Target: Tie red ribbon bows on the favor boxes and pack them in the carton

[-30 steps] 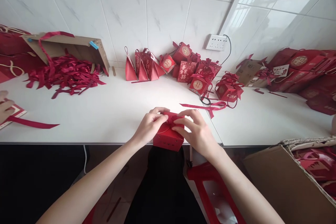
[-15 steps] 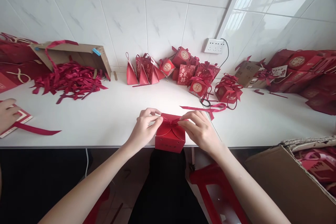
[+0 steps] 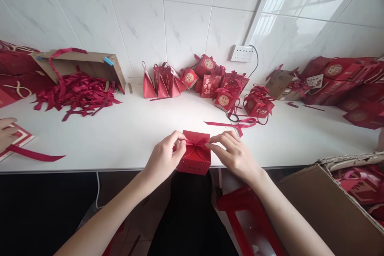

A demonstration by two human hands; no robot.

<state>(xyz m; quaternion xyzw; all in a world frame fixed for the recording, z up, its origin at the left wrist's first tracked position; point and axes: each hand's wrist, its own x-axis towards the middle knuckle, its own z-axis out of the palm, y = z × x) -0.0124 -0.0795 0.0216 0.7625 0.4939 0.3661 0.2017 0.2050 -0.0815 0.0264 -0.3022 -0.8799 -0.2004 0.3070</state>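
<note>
A small red gift box point(image 3: 193, 165) sits at the table's front edge, with curved flaps closed on top. Across its top lies a red ribbon point(image 3: 195, 143) tied in a bow. My left hand point(image 3: 168, 153) pinches the bow's left side between thumb and fingertips. On the other side, my right hand point(image 3: 232, 151) pinches the right side of the same ribbon. Both hands hover just beside the box. Behind them a loose ribbon point(image 3: 220, 124) stretches over the white tabletop, near a black ring point(image 3: 233, 117).
A heap of ribbons point(image 3: 79, 94) spills from a cardboard box point(image 3: 115, 64) at left. Finished red boxes point(image 3: 225, 101) cluster by the wall. At far left, another person's hand point(image 3: 6, 134) rests on a card. An open carton point(image 3: 312, 200) stands at right, beside a red stool point(image 3: 240, 216).
Both hands have drawn slightly apart, and the ribbon between them looks more stretched out sideways. The view has shifted a little. The box stays at the table edge.
</note>
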